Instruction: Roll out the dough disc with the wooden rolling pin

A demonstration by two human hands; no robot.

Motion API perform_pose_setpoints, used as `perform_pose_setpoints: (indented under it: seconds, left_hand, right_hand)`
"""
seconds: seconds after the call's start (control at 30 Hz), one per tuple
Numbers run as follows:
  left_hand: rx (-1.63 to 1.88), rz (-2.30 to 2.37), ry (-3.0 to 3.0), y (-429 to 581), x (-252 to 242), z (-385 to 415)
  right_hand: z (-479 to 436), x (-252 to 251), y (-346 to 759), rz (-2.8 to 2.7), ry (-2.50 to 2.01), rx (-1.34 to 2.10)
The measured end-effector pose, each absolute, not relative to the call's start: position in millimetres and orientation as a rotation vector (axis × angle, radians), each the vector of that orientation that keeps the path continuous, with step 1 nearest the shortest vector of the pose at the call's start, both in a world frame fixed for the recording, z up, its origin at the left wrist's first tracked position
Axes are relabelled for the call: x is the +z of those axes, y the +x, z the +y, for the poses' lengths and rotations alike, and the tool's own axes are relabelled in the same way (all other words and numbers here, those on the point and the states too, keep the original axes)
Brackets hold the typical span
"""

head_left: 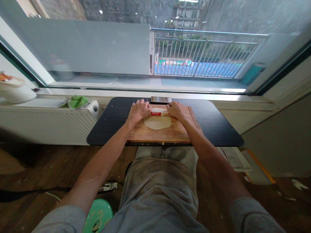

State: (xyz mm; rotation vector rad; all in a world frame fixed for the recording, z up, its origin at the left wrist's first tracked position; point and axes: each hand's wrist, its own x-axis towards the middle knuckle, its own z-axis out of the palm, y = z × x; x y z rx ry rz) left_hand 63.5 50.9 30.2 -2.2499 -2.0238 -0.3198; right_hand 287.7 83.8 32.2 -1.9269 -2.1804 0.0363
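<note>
A rolling pin [159, 112] with a red and white label lies crosswise over a flat sheet of pale dough [157, 123]. My left hand [140, 109] is closed over its left end, and my right hand [176, 110] grips the right end. Under the dough is a wooden cutting board [155, 137], which sits on a small black table [109, 121]. The far edge of the dough is hidden beneath the pin. Both ends of the pin are covered by my fingers.
Behind the board, a small flat box [161, 99] lies at the table's far edge. A white radiator [48, 124] with a green cloth [78, 102] on it stands left. A green stool [99, 213] is on the floor near my left arm. A large window is ahead.
</note>
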Motion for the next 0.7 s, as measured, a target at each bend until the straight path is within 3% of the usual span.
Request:
perform_pose_setpoints:
  seconds: [0.7]
  left_hand:
    - [-0.273, -1.862, -2.459, 88, 29, 62]
  right_hand:
    - [72, 38, 279, -2.405, -1.764, 0.05]
